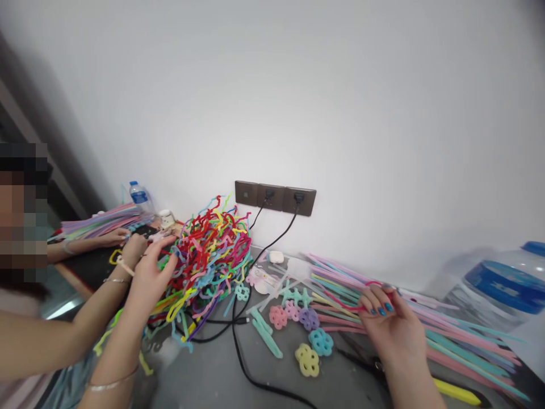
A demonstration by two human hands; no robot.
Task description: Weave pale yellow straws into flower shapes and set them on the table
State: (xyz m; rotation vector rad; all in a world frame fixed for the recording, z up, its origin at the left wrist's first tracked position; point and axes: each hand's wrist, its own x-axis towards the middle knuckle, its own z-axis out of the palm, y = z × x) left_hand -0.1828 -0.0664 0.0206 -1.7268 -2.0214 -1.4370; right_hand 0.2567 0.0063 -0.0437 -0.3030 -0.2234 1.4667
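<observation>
My right hand (392,318), with blue nails, is closed on a bent red pipe cleaner (340,300) whose one end trails left. It hovers over a bundle of straight pastel pipe cleaners (464,352). At the left, my left hand (153,270) reaches to the edge of a big tangled heap of coloured pipe cleaners (210,250); its thumb and index finger are apart, and its other fingers are partly hidden. Between my hands lie small flower shapes of bent pipe cleaner, among them a yellow flower (307,360), a blue flower (321,341) and a purple flower (309,318).
Another person's hands (135,250) work at the left beside a second pastel bundle (102,222). Black cables (238,346) run from the wall sockets (276,197) across the grey table. A large water bottle (506,284) stands at right; a yellow-handled tool (457,392) lies near the front.
</observation>
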